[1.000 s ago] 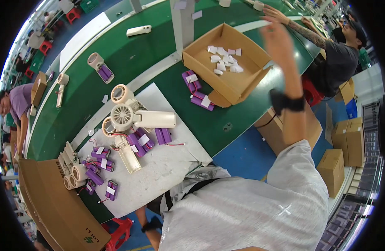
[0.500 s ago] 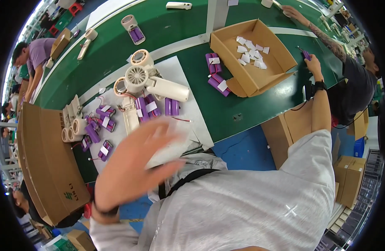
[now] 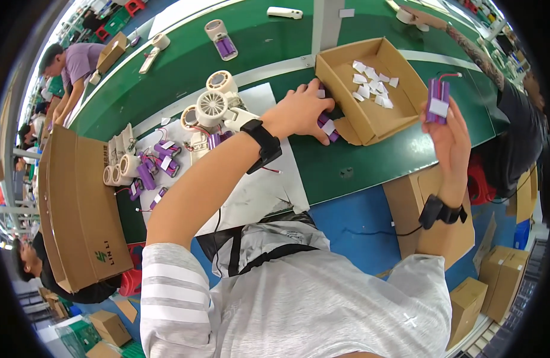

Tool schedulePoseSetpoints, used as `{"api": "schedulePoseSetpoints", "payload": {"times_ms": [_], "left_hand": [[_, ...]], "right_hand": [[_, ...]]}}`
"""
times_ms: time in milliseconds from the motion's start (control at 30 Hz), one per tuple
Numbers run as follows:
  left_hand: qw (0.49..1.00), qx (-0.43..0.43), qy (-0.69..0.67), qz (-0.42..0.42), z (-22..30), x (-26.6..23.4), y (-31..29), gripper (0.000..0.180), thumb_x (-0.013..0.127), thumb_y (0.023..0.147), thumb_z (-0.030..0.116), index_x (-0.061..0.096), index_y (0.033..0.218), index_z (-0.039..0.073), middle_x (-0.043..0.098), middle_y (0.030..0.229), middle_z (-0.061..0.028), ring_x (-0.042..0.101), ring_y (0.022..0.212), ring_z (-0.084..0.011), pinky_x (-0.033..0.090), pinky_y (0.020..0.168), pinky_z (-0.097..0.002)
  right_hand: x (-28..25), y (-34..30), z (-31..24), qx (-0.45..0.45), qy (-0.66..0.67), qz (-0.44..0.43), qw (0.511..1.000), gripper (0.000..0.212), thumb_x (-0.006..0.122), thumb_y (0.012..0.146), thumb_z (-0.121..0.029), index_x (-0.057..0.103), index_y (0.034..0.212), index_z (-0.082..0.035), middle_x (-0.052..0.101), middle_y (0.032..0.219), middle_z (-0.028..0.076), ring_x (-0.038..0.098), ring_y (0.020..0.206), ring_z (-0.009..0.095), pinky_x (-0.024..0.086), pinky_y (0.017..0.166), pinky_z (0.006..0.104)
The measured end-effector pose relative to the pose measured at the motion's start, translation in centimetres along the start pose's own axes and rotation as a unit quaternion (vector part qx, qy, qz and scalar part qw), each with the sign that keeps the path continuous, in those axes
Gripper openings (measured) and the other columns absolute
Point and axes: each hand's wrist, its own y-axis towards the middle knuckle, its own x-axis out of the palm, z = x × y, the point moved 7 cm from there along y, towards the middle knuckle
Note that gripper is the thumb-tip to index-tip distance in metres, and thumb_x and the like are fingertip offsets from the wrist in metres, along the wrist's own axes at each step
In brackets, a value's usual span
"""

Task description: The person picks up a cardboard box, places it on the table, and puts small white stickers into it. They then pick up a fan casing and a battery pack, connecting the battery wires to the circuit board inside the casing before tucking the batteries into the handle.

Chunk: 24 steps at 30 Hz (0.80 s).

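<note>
Purple, with a white label and a red lead ending in a white plug, the pack (image 3: 436, 94) stands nearly upright at the right of the frame, raised against the green table (image 3: 370, 164); the right hand (image 3: 450, 134) holds it from below, its grip pinching the lower part between thumb and fingers; the left hand (image 3: 302, 111) reaches to the upper middle, its grip spread over two more purple packs (image 3: 328, 126) just beside the box (image 3: 394, 124); how firmly the fingertips meet them I cannot tell, since the hand covers much of both.

Open-topped and of brown cardboard, the box holds loose white slips (image 3: 359, 79); left of centre, partly under the left forearm, lies a pale board (image 3: 251, 203) bearing cream fans (image 3: 212, 104), one showing its round grille; farther left are labelled packs (image 3: 166, 163) with red leads, near a carton (image 3: 84, 215) at the lower left; black straps (image 3: 260, 141) circle both wrists.

Above the board, near the top, an opened fan (image 3: 215, 27) shows purple cells (image 3: 226, 46); at the upper right a co-worker's hand (image 3: 424, 17) touches a cream part (image 3: 404, 17).
</note>
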Motion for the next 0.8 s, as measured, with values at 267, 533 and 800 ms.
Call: {"api": "schedulePoseSetpoints", "payload": {"times_ms": [267,533,800], "left_hand": [[1.0,-0.014,0.008,-0.005,-0.7,-0.6,-3.1,0.044,0.075,0.066,0.044,0.072,0.089,0.006,0.052,0.111,-0.0206,0.048,0.104,-0.0382,0.05,0.084,-0.0424],[0.97,-0.146,-0.195,0.019,-1.8,-1.6,-3.4,0.049,0.071,0.069,0.046,0.07,0.081,-0.001,0.065,0.081,-0.0172,0.061,0.079,-0.029,0.052,0.074,-0.0364],[0.797,-0.16,-0.546,0.201,-0.2,-1.8,-7.9,0.048,0.062,0.085,0.043,0.064,0.108,0.0,0.067,0.095,-0.0191,0.066,0.087,-0.0297,0.05,0.081,-0.0359]], "right_hand": [[8.0,-3.5,4.0,0.125,0.041,-0.125,0.983,0.041,0.049,0.098,-0.02,0.038,0.132,0.001,0.058,0.108,0.019,0.061,0.082,0.022,0.048,0.065,0.032],[11.9,-4.1,9.9,0.189,-0.035,-0.109,0.975,0.031,0.053,0.097,-0.017,0.045,0.122,-0.001,0.058,0.102,0.013,0.061,0.087,0.022,0.05,0.07,0.0335],[18.1,-2.1,12.2,0.209,0.127,0.001,0.97,0.035,0.058,0.096,-0.02,0.046,0.124,-0.003,0.055,0.111,0.007,0.055,0.111,0.021,0.052,0.09,0.0389]]}}
